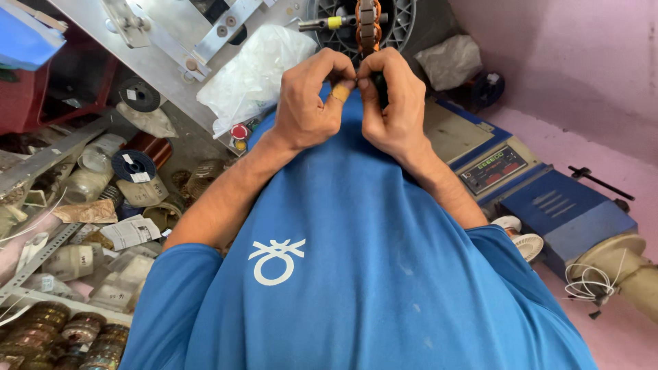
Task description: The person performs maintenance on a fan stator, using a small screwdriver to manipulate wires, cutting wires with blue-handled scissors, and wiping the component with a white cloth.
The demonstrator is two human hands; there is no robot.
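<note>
Head view: left hand [312,103] and right hand [391,103] meet fingertip to fingertip, pinched narrowly at the lower end of a wound stator core [368,26] mounted before a grey slotted wheel [404,17]; what they pinch is too small to tell. Core looks rigid, heavy; its copper windings look delicate, so grip the laminations. Cramped: plastic bag [253,72] left, blue controller box [548,205] right.

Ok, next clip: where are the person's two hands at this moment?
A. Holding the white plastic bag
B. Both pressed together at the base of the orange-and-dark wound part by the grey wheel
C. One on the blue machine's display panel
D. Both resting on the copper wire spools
B: the left hand and right hand meet fingertip to fingertip just under the orange-and-dark wound part at the grey wheel.
</note>
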